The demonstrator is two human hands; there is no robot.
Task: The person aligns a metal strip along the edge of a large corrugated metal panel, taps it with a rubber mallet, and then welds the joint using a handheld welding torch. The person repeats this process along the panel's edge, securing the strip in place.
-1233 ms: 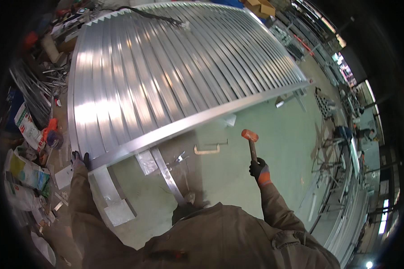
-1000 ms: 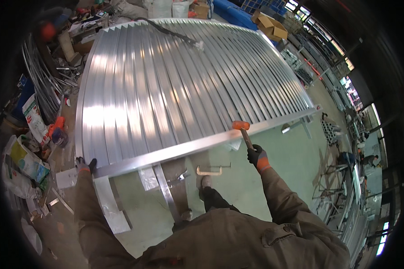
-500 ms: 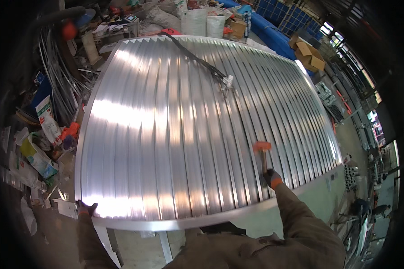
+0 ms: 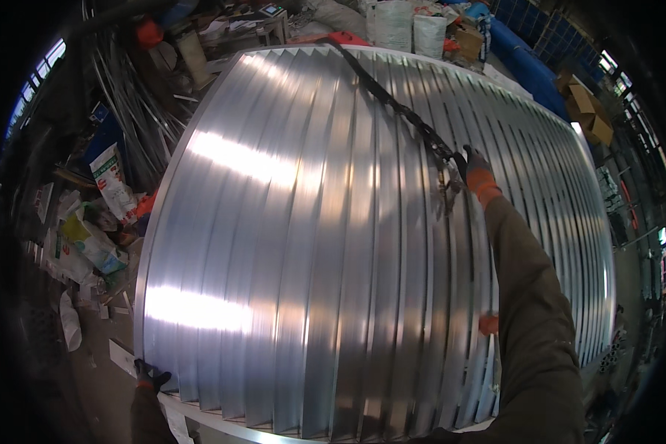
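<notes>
A large silvery panel of ribbed metal slats [image 4: 333,244] in a metal frame lies before me. At its near left corner, my left hand [image 4: 152,375] rests open, thumb apart from the fingers, in a dark glove with an orange cuff. My right hand [image 4: 479,174], gloved alike, reaches far across the slats. It is closed on a tool at the end of a black hose [image 4: 392,103]; the hand hides most of the tool. A hammer [image 4: 488,323] with an orange head lies on the slats beside my right forearm, its handle mostly hidden by the sleeve.
Metal strips [image 4: 129,89] and plastic bags [image 4: 89,237] crowd the floor on the left. Beyond the far edge stand white sacks [image 4: 392,26], a long blue roll [image 4: 522,59] and an open cardboard box [image 4: 590,111]. The hose runs over the panel's far edge.
My right hand has let go of the hammer, leaving it on the slats, and moved forward to the hose's end. My left hand stays at the corner. The view has shifted.
</notes>
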